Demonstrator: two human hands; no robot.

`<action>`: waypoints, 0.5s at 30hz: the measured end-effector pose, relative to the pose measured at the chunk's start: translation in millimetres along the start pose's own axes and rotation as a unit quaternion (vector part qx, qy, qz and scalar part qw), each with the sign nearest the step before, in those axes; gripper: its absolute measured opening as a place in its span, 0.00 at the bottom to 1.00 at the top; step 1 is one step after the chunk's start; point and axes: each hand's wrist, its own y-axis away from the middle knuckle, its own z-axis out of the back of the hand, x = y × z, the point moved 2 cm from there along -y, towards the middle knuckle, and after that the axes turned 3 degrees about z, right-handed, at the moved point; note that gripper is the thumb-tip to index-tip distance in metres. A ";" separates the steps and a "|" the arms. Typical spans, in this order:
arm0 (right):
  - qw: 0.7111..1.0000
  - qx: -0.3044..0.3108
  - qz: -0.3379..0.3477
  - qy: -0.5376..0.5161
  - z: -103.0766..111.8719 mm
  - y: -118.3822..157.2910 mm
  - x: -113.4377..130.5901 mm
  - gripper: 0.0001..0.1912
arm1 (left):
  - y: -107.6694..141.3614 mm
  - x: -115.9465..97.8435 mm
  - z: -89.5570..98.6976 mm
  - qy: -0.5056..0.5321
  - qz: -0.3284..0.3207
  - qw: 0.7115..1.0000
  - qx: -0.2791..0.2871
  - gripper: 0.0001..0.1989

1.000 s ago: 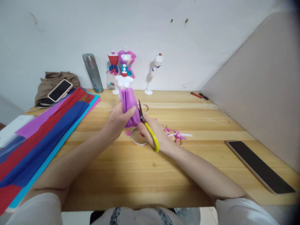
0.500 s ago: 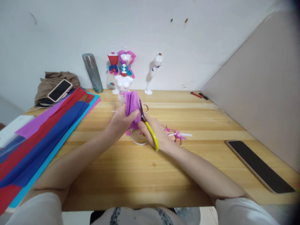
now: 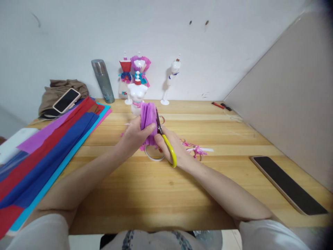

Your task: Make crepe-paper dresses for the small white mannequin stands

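Observation:
My left hand (image 3: 136,133) grips a folded stack of purple crepe paper (image 3: 148,118), thumb pressed on its front. In my right hand (image 3: 171,142) is a pair of scissors (image 3: 170,149) with yellow handles. The dark blades point away from me along the right edge of the paper; whether they touch it I cannot tell. Just behind the paper stands a small white mannequin (image 3: 137,92) with a pink band at its waist. Beneath my hands lie a white ring of tape (image 3: 153,158) and pink paper scraps (image 3: 199,151).
Long coloured paper sheets (image 3: 59,152) cover the table's left side, near a phone (image 3: 67,100) on brown cloth (image 3: 57,91). A steel flask (image 3: 103,81) and dressed mannequins (image 3: 126,69) stand along the wall. At right lie a larger phone (image 3: 288,184) and red and black pens (image 3: 218,105).
Both hands, with the paper and the scissors, have shifted very slightly to the right. Everything else on the table stays where it was.

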 end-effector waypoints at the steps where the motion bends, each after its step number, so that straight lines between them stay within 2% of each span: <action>1: 1.000 -0.002 -0.001 0.001 -0.1 0.2 0.0 0.18 | 0.0 0.1 -0.1 0.006 -0.001 1.000 0.003 0.07; 11: 1.000 -0.009 0.013 0.003 -0.5 -0.5 -0.9 0.17 | -0.5 2.9 -0.2 0.047 0.013 0.999 0.011 0.12; 15: 1.000 0.004 -0.001 0.008 -0.7 -1.1 -0.8 0.16 | -0.2 1.5 -1.3 0.047 0.001 0.999 0.015 0.09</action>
